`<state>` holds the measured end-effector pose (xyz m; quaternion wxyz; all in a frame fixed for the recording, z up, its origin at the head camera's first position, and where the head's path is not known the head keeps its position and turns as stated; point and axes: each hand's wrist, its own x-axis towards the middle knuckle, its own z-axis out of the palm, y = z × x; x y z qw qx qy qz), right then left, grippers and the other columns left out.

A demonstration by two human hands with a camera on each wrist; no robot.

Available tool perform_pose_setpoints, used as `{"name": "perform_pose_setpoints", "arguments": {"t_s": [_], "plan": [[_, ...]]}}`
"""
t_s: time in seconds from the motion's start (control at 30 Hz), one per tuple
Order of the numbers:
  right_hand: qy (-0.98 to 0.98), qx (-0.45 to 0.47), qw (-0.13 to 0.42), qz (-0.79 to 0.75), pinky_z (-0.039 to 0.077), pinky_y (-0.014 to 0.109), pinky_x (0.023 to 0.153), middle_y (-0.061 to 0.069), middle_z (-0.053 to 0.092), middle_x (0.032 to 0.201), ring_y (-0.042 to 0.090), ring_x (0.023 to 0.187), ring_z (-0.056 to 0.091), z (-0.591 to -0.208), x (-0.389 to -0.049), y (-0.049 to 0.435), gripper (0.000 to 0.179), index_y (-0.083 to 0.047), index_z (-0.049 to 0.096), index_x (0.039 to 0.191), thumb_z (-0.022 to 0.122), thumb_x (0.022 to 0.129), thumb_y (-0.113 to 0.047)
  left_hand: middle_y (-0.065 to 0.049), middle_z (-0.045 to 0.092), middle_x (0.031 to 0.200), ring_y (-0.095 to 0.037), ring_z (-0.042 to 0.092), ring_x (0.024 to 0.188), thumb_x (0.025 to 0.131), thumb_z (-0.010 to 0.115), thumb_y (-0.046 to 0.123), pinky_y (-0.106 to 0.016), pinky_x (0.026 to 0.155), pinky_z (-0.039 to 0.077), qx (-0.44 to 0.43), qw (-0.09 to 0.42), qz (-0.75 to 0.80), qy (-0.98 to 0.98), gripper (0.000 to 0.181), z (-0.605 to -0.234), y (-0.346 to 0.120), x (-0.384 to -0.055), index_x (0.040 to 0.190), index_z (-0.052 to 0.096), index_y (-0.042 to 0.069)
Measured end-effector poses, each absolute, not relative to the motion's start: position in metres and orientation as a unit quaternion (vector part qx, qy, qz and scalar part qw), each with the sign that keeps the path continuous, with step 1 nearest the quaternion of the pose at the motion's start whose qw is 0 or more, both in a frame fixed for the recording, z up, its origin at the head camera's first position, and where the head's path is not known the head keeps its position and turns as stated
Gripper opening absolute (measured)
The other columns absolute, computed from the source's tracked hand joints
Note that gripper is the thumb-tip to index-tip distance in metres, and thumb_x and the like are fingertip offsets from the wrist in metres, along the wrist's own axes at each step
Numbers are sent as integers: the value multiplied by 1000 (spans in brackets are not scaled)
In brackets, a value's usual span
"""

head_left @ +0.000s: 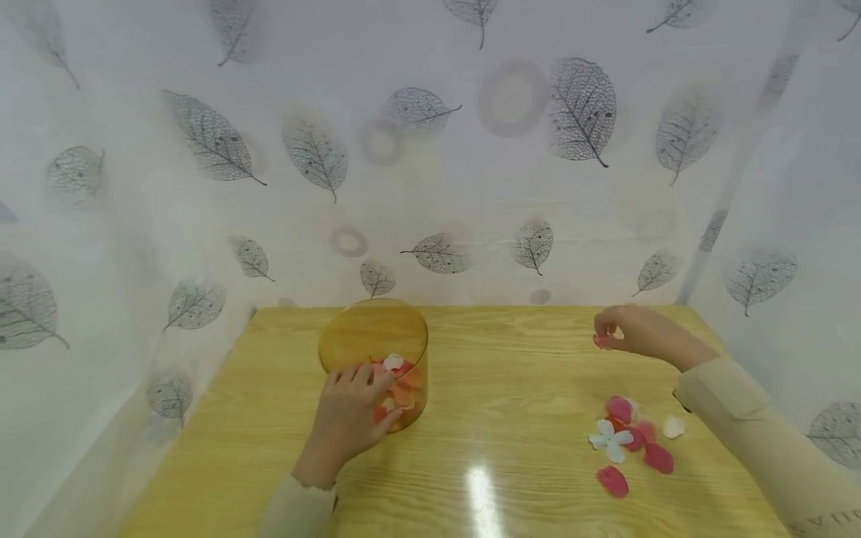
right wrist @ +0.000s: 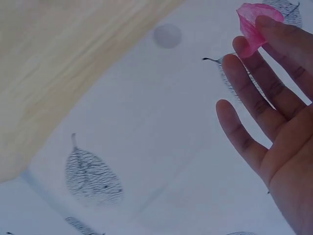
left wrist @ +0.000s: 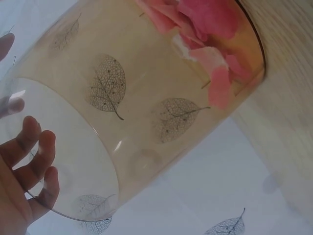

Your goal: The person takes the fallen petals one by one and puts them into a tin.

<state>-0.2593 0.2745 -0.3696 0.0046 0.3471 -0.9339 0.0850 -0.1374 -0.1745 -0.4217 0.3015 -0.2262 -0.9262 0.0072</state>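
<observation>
An amber see-through container stands on the left part of the table, with red, pink, orange and white petals in its bottom. My left hand holds the container by its near rim, fingers over the edge and thumb along the outside wall. Between the thumb and fingertips of my right hand a pink petal is pinched. That hand is raised at the right, above and behind a loose group of crimson petals. A white five-petalled flower lies among them.
The table has a light wood-grain top with a bright reflection near the front. Whitish sheeting printed with grey leaves rises behind it and on both sides. A single cream petal lies right of the group.
</observation>
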Motion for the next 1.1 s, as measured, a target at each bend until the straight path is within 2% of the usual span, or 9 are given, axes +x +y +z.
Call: {"name": "perform_pose_setpoints", "arguments": {"t_s": [0.23, 0.43, 0.63, 0.83, 0.97, 1.1], "plan": [[-909, 406, 29, 91, 50, 34, 68, -2, 63, 75, 14, 72, 59, -323, -284, 194, 13, -14, 61, 75, 71, 81, -9, -2, 55, 78, -23, 55, 72, 65, 80, 46, -38, 66, 43, -224, 314, -1, -923, 41, -421, -175, -138, 90, 58, 22], [-881, 461, 40, 100, 51, 33, 72, 0, 65, 80, 17, 77, 61, -304, -295, 122, 8, -13, 63, 78, 69, 83, -13, -2, 56, 79, -23, 58, 73, 67, 78, 46, -40, 67, 47, -232, 306, -5, -923, 40, -418, -176, -140, 92, 57, 23], [-854, 508, 33, 106, 51, 30, 74, 0, 66, 82, 16, 78, 62, -306, -295, 58, 9, -13, 62, 78, 68, 84, -16, -3, 54, 84, -22, 53, 76, 70, 73, 48, -40, 69, 45, -240, 306, -4, -921, 35, -415, -179, -141, 92, 58, 25], [-841, 535, -5, 85, 49, 26, 71, 0, 67, 82, 14, 77, 61, -318, -290, 10, 10, -13, 64, 80, 68, 85, -20, -4, 53, 89, -23, 50, 80, 71, 73, 47, -41, 73, 45, -236, 292, -4, -927, 35, -412, -180, -139, 94, 60, 26], [-834, 547, -19, 63, 50, 27, 75, 2, 68, 89, 15, 81, 61, -326, -287, -6, 12, -10, 65, 88, 69, 85, -21, -4, 55, 88, -23, 52, 79, 71, 72, 51, -40, 73, 44, -233, 275, 10, -933, 38, -409, -181, -137, 97, 60, 27], [-838, 544, -4, 53, 51, 28, 81, 4, 67, 95, 16, 87, 62, -331, -283, -4, 18, -10, 65, 95, 70, 84, -23, -4, 57, 85, -23, 53, 78, 69, 73, 56, -38, 71, 43, -237, 250, 21, -939, 44, -405, -181, -136, 99, 59, 27]]}}
